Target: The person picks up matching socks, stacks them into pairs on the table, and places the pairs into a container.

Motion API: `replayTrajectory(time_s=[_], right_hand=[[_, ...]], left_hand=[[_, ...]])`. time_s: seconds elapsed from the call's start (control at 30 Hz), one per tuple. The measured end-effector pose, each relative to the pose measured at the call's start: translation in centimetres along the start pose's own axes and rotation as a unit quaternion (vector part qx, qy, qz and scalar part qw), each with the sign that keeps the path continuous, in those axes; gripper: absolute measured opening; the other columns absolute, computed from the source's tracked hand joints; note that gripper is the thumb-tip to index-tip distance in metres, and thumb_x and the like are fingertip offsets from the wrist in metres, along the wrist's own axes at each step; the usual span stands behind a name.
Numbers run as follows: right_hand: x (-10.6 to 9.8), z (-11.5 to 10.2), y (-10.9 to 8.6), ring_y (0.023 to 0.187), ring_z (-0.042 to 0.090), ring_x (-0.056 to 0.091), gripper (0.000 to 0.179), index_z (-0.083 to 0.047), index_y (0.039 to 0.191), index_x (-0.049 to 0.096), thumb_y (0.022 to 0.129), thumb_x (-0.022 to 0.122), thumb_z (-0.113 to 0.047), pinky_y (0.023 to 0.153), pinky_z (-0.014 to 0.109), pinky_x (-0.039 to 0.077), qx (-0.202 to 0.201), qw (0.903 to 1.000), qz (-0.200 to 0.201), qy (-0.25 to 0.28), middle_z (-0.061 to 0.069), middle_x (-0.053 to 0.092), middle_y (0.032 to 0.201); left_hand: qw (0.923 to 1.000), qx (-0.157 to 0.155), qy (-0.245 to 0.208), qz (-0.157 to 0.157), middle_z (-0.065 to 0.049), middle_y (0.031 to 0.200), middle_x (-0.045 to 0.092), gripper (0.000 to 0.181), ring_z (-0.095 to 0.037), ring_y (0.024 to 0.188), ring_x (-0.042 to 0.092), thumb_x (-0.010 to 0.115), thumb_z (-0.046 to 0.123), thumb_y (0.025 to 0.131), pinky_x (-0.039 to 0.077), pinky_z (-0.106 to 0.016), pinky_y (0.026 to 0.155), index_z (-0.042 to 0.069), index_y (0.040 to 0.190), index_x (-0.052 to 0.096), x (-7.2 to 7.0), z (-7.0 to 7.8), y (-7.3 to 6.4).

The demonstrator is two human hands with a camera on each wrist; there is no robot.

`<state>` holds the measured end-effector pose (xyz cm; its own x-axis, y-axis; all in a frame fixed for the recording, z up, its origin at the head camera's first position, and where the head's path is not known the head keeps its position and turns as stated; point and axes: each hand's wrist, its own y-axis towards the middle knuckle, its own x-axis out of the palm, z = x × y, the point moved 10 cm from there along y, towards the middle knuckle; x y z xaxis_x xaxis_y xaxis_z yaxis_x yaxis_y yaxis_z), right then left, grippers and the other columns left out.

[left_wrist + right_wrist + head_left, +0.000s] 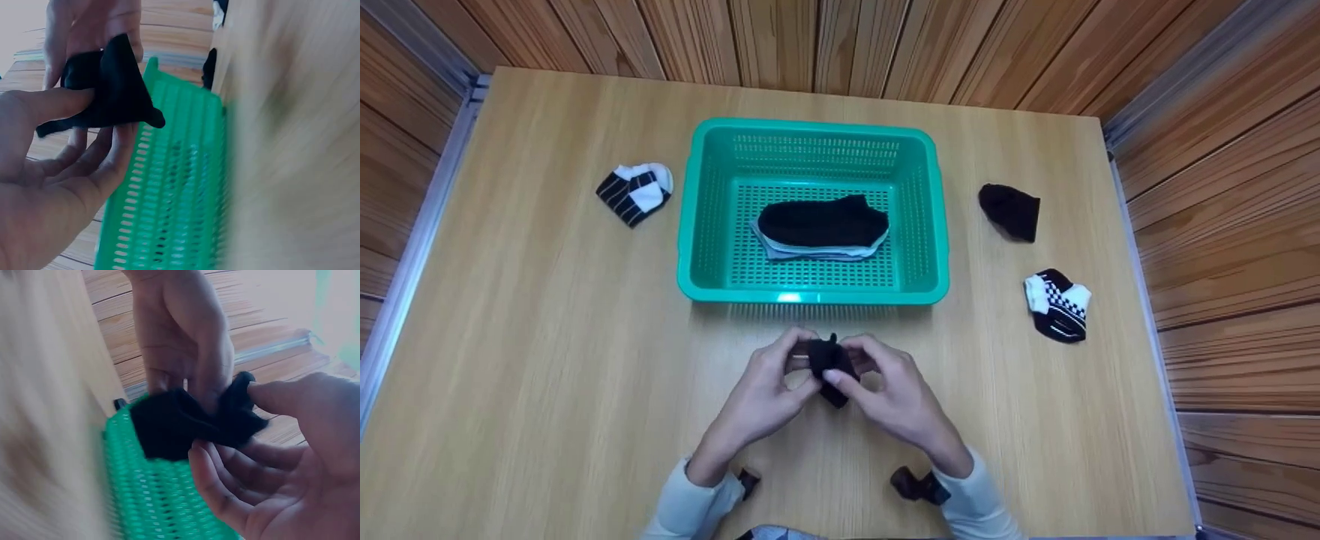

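Note:
Both hands hold a small black sock (834, 369) in front of the basket, bunched up between them. My left hand (769, 386) pinches its left side with thumb and fingers. My right hand (896, 390) pinches the other side, its thumb across the front. In the left wrist view the black sock (112, 90) shows a pointed fold and a small nub at one end. The right wrist view shows the black sock (191, 422) spread between both sets of fingers. A green basket (814, 294) stands just beyond, with a black sock (821, 223) on top of grey-blue socks (817, 253) inside it.
A folded black-and-white striped sock bundle (636, 193) lies left of the basket. To the right are a folded black sock bundle (1010, 212) and a black-and-white checkered one (1058, 306). Wooden panel walls (780, 45) border the table (547, 360).

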<state>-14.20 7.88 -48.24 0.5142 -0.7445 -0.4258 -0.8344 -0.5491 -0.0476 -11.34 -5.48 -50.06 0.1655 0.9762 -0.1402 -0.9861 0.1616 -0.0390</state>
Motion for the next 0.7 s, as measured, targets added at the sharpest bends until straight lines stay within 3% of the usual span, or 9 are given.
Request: replayTrajectory(time_s=[0.13, 0.23, 0.37, 0.5, 0.63, 0.7], right_hand=[[0.6, 1.3, -0.3, 0.098, 0.014, 0.072, 0.025, -0.011, 0.119, 0.067, 0.098, 0.076, -0.02, 0.087, 0.03, 0.061, 0.025, 0.9993, 0.024, 0.013, 0.001, 0.075, 0.107], [0.7, 1.8, -0.4, 0.098, 0.015, 0.072, 0.018, -0.009, 0.113, 0.066, 0.098, 0.074, -0.013, 0.089, 0.031, 0.061, 0.03, 0.9989, 0.029, 0.021, 0.004, 0.074, 0.107], [0.5, 2.6, -0.6, 0.1, 0.018, 0.071, 0.015, -0.004, 0.109, 0.063, 0.096, 0.068, 0.002, 0.092, 0.03, 0.06, 0.044, 0.9967, 0.041, 0.054, 0.011, 0.071, 0.108], [-0.3, 3.5, -0.8, 0.101, 0.016, 0.071, 0.02, 0.002, 0.108, 0.057, 0.093, 0.058, 0.015, 0.09, 0.024, 0.057, 0.06, 0.9912, 0.064, 0.099, 0.017, 0.068, 0.111], [-0.9, 4.4, -0.9, 0.099, 0.014, 0.07, 0.029, 0.005, 0.115, 0.053, 0.09, 0.053, 0.019, 0.087, 0.02, 0.055, 0.071, 0.9864, 0.072, 0.129, 0.02, 0.064, 0.114], [-1.0, 4.8, -0.9, 0.099, 0.015, 0.07, 0.031, 0.005, 0.118, 0.055, 0.089, 0.055, 0.017, 0.088, 0.021, 0.056, 0.077, 0.9874, 0.069, 0.12, 0.02, 0.065, 0.115]], left_hand=[[0.9914, -0.053, -0.112, -0.044, -0.019, 0.148, 0.058, 0.056, -0.032, 0.141, 0.058, 0.077, 0.005, 0.094, 0.05, -0.027, 0.112, 0.004, 0.143, 0.049, 1.3, -2.1, -0.6], [0.9809, -0.088, -0.166, -0.052, -0.018, 0.153, 0.055, 0.063, -0.031, 0.145, 0.054, 0.079, 0.015, 0.095, 0.048, -0.024, 0.114, 0.005, 0.149, 0.048, 1.7, -3.5, -0.9], [0.9738, -0.124, -0.19, -0.015, -0.02, 0.147, 0.061, 0.053, -0.029, 0.139, 0.06, 0.072, 0.021, 0.1, 0.052, -0.024, 0.108, 0.001, 0.146, 0.054, 1.0, -5.1, -1.0], [0.9713, -0.144, -0.186, 0.033, -0.022, 0.143, 0.064, 0.046, -0.027, 0.133, 0.064, 0.067, 0.016, 0.103, 0.053, -0.021, 0.104, -0.002, 0.144, 0.055, -0.5, -6.1, -1.0], [0.9675, -0.159, -0.185, 0.068, -0.021, 0.142, 0.064, 0.045, -0.021, 0.127, 0.064, 0.067, 0.009, 0.101, 0.053, -0.02, 0.1, 0.002, 0.144, 0.056, -1.6, -6.6, -1.2], [0.9682, -0.165, -0.171, 0.08, -0.017, 0.139, 0.066, 0.045, -0.018, 0.125, 0.063, 0.068, 0.01, 0.1, 0.051, -0.02, 0.1, 0.004, 0.144, 0.058, -2.1, -6.9, -1.4]])
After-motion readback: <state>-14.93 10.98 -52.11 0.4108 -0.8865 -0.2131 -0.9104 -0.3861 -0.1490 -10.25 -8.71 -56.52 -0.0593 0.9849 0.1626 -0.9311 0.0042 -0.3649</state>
